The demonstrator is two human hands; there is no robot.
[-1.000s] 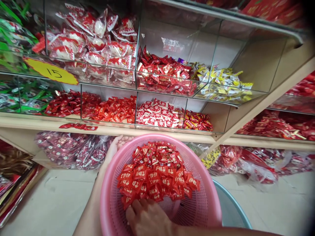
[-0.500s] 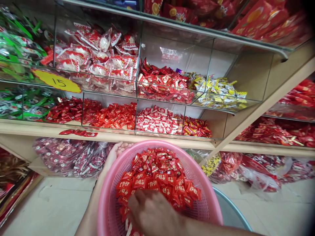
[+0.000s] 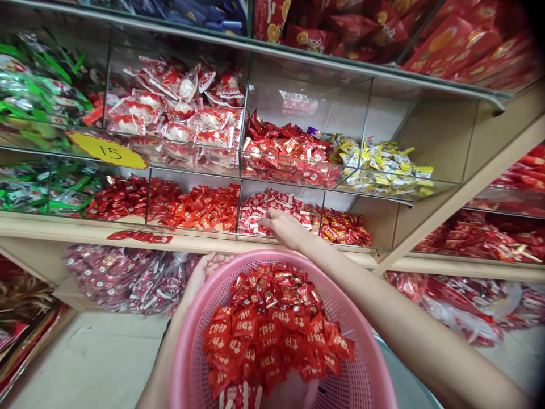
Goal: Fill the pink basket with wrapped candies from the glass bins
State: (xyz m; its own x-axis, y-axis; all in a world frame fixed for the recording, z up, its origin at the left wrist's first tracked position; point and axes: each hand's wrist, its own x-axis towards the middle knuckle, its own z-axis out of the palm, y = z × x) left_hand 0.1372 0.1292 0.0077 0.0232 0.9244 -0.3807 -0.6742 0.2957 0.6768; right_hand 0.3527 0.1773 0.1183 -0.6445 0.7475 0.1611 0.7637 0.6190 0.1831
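Observation:
A pink mesh basket [image 3: 374, 346] holds red-wrapped candies [image 3: 272, 335], with a few red-and-white ones at its near edge. My left hand [image 3: 209, 268] grips the basket's far left rim, fingers curled against it. Over the front wall of a low shelf compartment reaches my right hand [image 3: 283, 226], its fingers bent together at the red-and-white candies [image 3: 259, 207]; whatever lies between the fingertips is too small to make out.
Clear-walled compartments hold orange-red candies [image 3: 204, 207], yellow-and-white candies [image 3: 387, 165] and green packets [image 3: 38, 85]. A yellow price tag [image 3: 106, 150] hangs at left. Bagged candies [image 3: 123, 278] lie under the shelf. Part of a teal basin [image 3: 404, 369] shows behind the pink basket.
My right hand has moved from inside the basket up and forward into the shelf compartment of red-and-white candies. My left hand stays on the basket rim. The view has shifted slightly.

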